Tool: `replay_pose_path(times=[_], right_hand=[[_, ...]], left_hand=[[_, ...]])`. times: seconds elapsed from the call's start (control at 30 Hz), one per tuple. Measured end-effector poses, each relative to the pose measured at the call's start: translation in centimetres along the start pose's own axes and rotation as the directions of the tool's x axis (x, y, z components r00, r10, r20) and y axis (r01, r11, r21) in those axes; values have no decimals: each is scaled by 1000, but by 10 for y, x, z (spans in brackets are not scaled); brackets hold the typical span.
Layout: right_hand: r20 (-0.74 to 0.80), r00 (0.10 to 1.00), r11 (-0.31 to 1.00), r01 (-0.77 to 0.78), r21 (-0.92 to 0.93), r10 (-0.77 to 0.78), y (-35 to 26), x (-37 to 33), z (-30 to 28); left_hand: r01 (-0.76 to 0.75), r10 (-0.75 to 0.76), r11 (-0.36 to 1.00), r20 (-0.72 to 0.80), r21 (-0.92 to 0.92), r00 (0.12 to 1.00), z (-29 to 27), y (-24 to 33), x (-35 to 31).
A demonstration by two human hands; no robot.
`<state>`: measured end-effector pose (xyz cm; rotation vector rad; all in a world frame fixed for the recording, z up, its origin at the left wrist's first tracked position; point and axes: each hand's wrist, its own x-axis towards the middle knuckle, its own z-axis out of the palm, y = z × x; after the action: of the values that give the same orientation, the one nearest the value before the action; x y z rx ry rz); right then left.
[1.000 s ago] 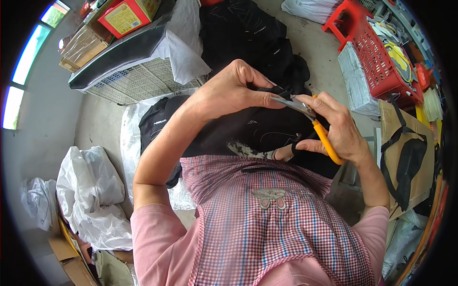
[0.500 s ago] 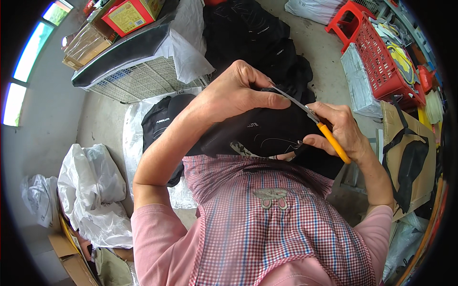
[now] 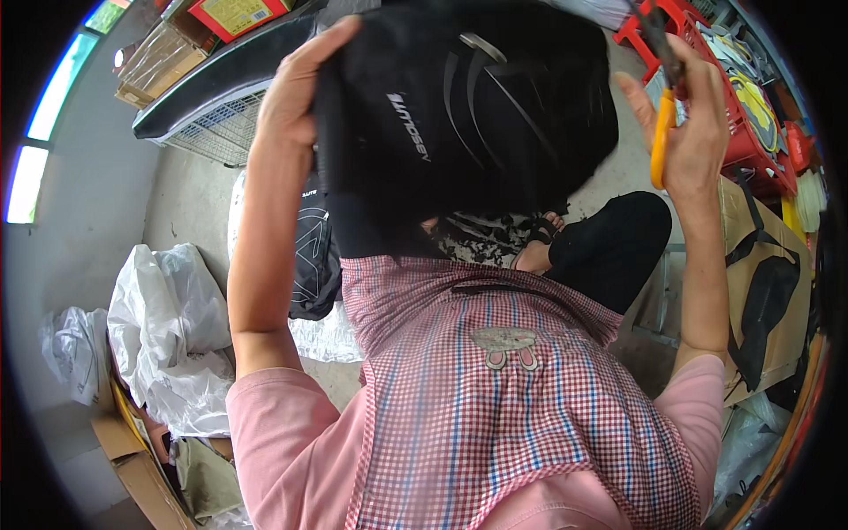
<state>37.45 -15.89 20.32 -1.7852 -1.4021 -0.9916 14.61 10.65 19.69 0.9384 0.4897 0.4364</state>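
A black fabric bag (image 3: 530, 115) with curved grey lines and pale lettering is lifted in front of me, its lower edge by my lap. My left hand (image 3: 296, 97) is closed on its left side, the fingertips partly behind the cloth. To the right of the bag, my right hand (image 3: 698, 124) is raised, holding orange-handled scissors (image 3: 661, 141) against the palm. Their dark blades point up and are blurred. The thumb of that hand is stretched toward the bag, apart from it. Another black bag (image 3: 309, 247) lies on clear plastic to my left.
Dark scraps (image 3: 495, 238) litter the floor by my feet. A wire cage (image 3: 216, 132) with a black padded top stands at the far left, a red plastic basket (image 3: 742, 159) at the right. Near it leans a cardboard sheet (image 3: 786, 309). White plastic bags (image 3: 168, 336) lie left.
The black bag has come up from my lap, raised on its left side by my left hand. My right hand has moved up and right with the scissors, away from the cloth.
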Motion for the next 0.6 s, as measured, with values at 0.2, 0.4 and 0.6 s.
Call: replay_pose_path(times=[0.2, 0.4, 0.6], right_hand=[[490, 799, 603, -591, 536, 348, -28, -82, 45], [826, 476, 171, -879, 444, 303, -70, -150, 93], [894, 369, -98, -910, 403, 255, -82, -120, 130]], left_hand=[[-144, 84, 971, -287, -192, 954, -100, -54, -60], [-172, -77, 857, -449, -487, 890, -152, -142, -113], [-177, -118, 801, -441, -571, 890, -154, -152, -120]])
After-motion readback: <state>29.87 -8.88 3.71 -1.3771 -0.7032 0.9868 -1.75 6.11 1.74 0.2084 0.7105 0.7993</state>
